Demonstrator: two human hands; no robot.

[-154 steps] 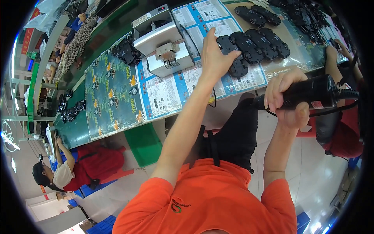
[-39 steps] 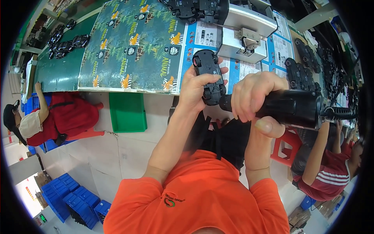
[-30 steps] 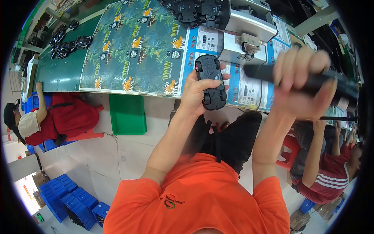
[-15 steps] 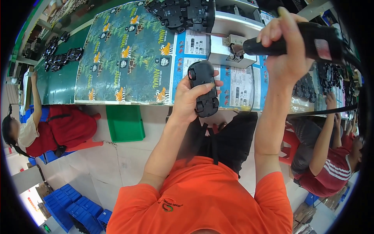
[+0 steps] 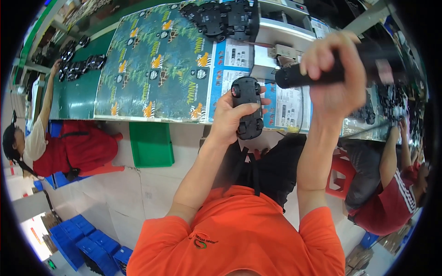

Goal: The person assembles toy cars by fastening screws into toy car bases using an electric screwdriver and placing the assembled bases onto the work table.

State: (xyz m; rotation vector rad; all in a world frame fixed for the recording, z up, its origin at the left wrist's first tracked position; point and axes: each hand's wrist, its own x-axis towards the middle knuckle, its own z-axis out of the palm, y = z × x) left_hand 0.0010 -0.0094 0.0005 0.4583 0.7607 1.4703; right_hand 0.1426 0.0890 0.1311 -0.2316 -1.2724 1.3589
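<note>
A black toy car [image 5: 249,94] lies in my left hand [image 5: 226,118], its underside with wheels facing up. My thumb presses across its middle and my fingers wrap its far side. My right hand [image 5: 338,76] is closed around a black electric screwdriver [image 5: 291,76], held level above the table's front part and blurred by motion. The screwdriver's front end points left, just right of the car and apart from it. Behind that end stands a small metal box [image 5: 264,64] with a bracket on top.
Several black toy car bodies [image 5: 239,20] are piled at the table's back. A patterned sheet [image 5: 152,73] covers the table. Below its edge stands a green bin [image 5: 172,154]. People sit at left and right; a red stool [image 5: 338,172] is at right, blue crates [image 5: 94,246] lower left.
My right hand has brought the screwdriver away from the metal box, down and toward the toy car. The left hand keeps its hold on the car. The whole view has shifted slightly.
</note>
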